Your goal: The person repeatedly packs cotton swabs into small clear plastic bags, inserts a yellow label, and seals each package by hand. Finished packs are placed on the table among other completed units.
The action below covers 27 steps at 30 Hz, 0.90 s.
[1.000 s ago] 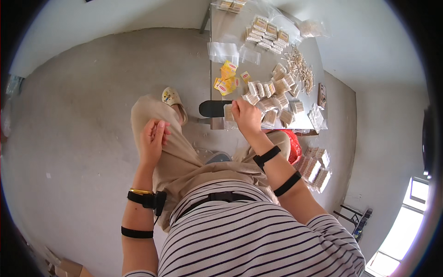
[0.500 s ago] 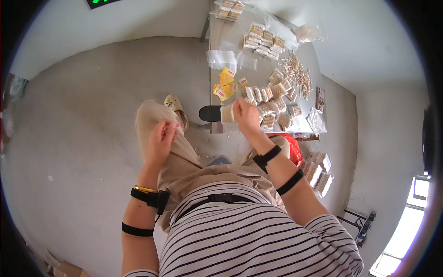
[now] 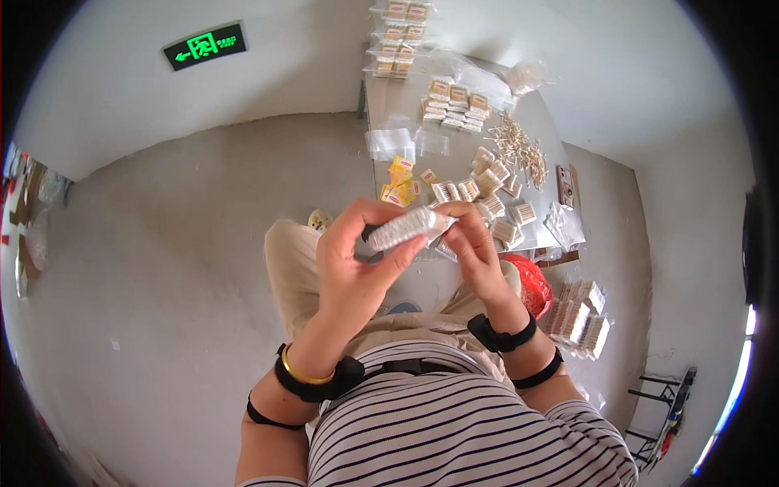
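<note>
Left grip (image 3: 350, 264) and right grip (image 3: 480, 261) pinched one pack (image 3: 403, 230) between them. Grey counter (image 3: 391, 105) carried loose swabs (image 3: 521, 152); sign (image 3: 204, 45) glowed on wall (image 3: 284, 77).

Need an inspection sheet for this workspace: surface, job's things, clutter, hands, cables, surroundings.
Surface: grey table, partly covered.
Job's things: white pack in hand, held off the table; bundles, stacked packs and yellow cards on the table.
Clutter: loose sticks in a scattered pile; flat clear bags near the table's left edge.
Hands: left hand grips the pack; right hand pinches its clear end.
Cables: nothing seen.
Surroundings: green-lit sign on the wall; red bag by the person's right leg; more bundles stacked low at right; black rack farther off.
</note>
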Available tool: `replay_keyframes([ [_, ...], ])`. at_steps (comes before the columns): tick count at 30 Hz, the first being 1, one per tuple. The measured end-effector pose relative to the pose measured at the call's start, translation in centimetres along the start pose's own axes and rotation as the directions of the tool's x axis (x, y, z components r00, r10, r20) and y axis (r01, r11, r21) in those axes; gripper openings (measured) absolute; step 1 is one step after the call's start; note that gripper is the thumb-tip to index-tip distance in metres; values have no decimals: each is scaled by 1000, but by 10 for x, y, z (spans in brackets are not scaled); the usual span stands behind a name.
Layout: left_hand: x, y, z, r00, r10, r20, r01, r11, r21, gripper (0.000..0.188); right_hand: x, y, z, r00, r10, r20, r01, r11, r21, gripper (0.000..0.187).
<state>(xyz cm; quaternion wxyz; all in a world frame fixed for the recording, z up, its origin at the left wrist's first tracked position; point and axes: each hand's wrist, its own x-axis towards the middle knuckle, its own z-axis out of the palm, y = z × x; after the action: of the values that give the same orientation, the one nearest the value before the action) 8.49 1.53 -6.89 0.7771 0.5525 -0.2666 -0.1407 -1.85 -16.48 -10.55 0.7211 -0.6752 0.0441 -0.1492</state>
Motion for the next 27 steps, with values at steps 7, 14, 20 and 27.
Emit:
replay_keyframes([
  [7, -5, 39, 7, 849, 423, 318, -529, 691, 493, 33, -7, -34, 8, 972, -187, 142, 216, 950, -224, 43],
  [14, -19, 56, 25, 793, 440, 422, -609, 599, 520, 28, -20, -48, 8, 960, -265, 92, 279, 934, -222, 22],
  [20, -31, 70, 34, 748, 437, 500, -663, 538, 521, 29, -33, -49, 6, 961, -272, 58, 277, 955, -110, 17],
  [27, -43, 91, 41, 780, 319, 538, -603, 611, 512, 31, -47, -48, 2, 967, -250, 36, 251, 968, -6, 13],
])
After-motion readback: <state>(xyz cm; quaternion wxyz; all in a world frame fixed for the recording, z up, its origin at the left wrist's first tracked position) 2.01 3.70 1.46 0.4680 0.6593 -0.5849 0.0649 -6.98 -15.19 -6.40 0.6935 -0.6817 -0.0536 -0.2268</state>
